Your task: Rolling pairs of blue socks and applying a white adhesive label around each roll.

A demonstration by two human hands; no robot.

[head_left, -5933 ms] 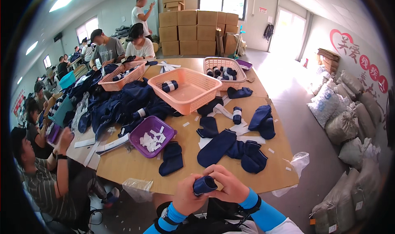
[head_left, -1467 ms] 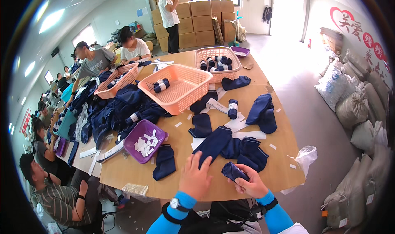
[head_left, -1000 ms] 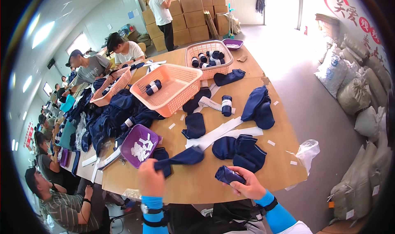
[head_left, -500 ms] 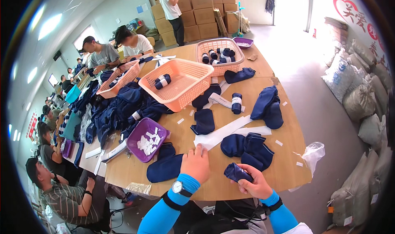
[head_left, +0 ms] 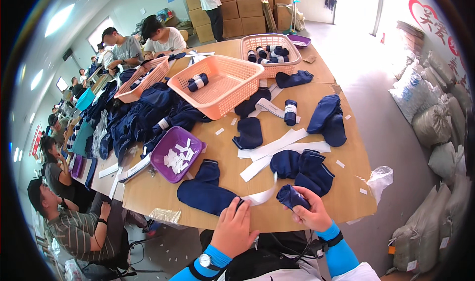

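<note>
Navy sock roll [head_left: 291, 196] tilted, wht strip [head_left: 263, 197] curled btwn it & flat sock [head_left: 204, 196]

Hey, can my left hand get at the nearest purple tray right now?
Probably yes: only low-lying socks seem to be between the left hand and the purple tray, whose top is open. That hand appears to touch a white strip, though.

navy roll [head_left: 289, 196]: one end hidden | standing person [head_left: 210, 2]: head cut off
</note>
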